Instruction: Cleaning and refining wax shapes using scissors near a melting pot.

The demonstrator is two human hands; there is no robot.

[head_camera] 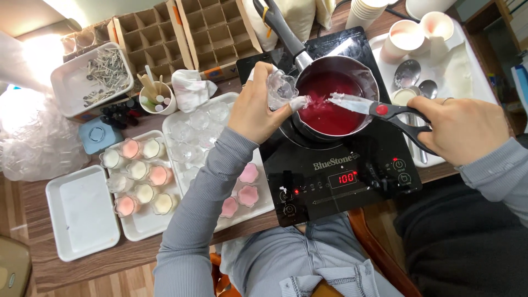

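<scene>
Two white trays sit at my far left on the wooden table [82,264]: an empty rectangular tray [82,212] nearest the edge, and beside it a tray [144,223] of small glass cups filled with set pink and cream wax [137,170]. Behind them lies crumpled clear plastic wrap [33,137], a white tub of metal-based wicks [93,77], a small cup of wooden sticks [157,96] and cardboard divider boxes [181,33]. Next along is a larger white tray [258,206] carrying empty clear glass cups [190,135] at the back and pink flower-shaped candles [242,192] at the front; my left forearm crosses over it. My left hand [256,107] is closed around a small clear glass cup [280,88], holding it tilted just at the rim of the saucepan. That steel saucepan [330,99], full of melted red wax [330,107], stands on a black induction hob [335,165] whose red display is lit, its dark handle pointing away from me. My right hand [467,129] grips the black handles of a pair of scissors [379,110], the wax-crusted blades held together and reaching over the red liquid toward the cup. Behind that hand a white tray [467,71] holds metal spoons [410,74] and two pale cups [418,33].
</scene>
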